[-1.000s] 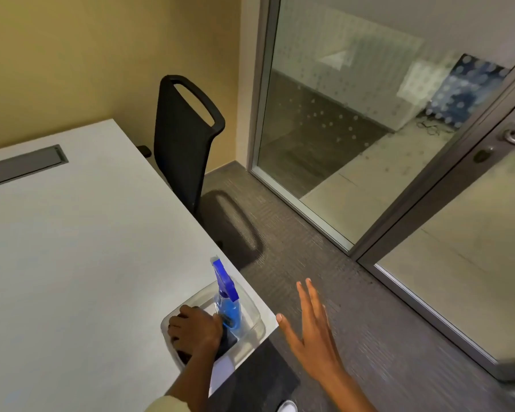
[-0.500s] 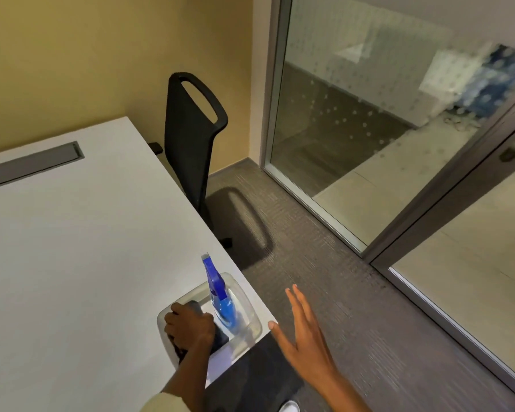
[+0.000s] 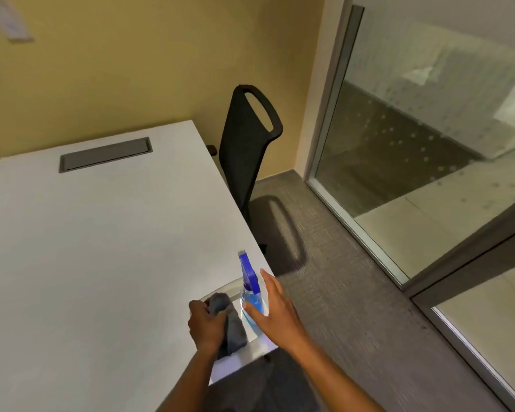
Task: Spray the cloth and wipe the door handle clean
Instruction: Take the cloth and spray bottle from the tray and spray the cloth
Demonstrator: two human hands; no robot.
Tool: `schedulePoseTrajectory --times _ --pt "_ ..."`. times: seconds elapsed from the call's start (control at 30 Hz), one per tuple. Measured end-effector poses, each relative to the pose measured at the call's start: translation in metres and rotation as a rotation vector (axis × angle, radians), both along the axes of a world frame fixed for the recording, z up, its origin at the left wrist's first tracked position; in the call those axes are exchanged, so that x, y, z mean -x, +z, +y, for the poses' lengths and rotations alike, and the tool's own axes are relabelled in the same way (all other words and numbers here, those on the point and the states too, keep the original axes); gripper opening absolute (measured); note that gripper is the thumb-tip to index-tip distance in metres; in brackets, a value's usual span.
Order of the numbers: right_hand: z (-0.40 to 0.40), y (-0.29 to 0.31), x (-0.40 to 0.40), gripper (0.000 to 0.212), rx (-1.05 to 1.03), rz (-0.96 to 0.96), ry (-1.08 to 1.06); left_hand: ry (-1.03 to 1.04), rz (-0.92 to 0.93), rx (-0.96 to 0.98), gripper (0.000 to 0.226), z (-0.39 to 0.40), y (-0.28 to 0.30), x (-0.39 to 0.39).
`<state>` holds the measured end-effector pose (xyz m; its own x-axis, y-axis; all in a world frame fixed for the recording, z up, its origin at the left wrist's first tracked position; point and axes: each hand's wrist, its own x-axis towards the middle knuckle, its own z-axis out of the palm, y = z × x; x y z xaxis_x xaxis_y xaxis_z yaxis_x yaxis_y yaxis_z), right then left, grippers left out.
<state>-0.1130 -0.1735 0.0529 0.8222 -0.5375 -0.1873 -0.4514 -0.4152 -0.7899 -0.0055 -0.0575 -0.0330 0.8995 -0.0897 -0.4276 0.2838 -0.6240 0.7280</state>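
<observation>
A blue spray bottle [image 3: 249, 288] stands upright in a clear plastic tray [image 3: 257, 341] at the near right corner of the white table [image 3: 101, 248]. My left hand [image 3: 206, 324] is closed on a dark grey cloth [image 3: 231, 322], lifting it out of the tray. My right hand [image 3: 272, 309] is spread open right beside the bottle, its fingers at the bottle's right side; whether it touches the bottle I cannot tell. The door handle is out of view.
A black chair [image 3: 247, 144] stands against the table's right edge. Grey carpet [image 3: 339, 292] lies between the table and a glass wall [image 3: 428, 144] with a glass door frame [image 3: 473, 242] at the right. A grey cable hatch [image 3: 104, 154] sits at the table's far end.
The view has swung left, so the door handle left the frame. My left hand has raised the cloth. My right hand has moved left from over the carpet to the bottle.
</observation>
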Motion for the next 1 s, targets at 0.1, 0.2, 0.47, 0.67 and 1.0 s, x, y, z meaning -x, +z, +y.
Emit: schedulePoseTrajectory --times 0.1,0.2,0.47,0.67,1.0 --pt "0.002 -0.002 -0.012 0.077 -0.048 -0.034 -0.013 0.039 0.023 0.099 0.035 0.013 0.000 -0.001" --pt "0.003 -0.007 -0.023 0.074 -0.103 -0.023 -0.053 0.081 0.069 0.234 0.032 0.028 0.008 -0.003" --pt "-0.002 -0.019 -0.035 0.048 -0.131 -0.058 -0.050 0.428 0.690 0.954 0.032 0.063 0.034 -0.005" --pt "-0.010 -0.007 -0.029 0.051 -0.203 -0.110 0.003 0.560 0.927 1.143 0.022 0.066 0.056 0.005" --pt "-0.022 0.079 -0.008 0.054 -0.155 -0.294 -0.042 0.410 0.982 1.200 0.031 0.056 0.067 -0.004"
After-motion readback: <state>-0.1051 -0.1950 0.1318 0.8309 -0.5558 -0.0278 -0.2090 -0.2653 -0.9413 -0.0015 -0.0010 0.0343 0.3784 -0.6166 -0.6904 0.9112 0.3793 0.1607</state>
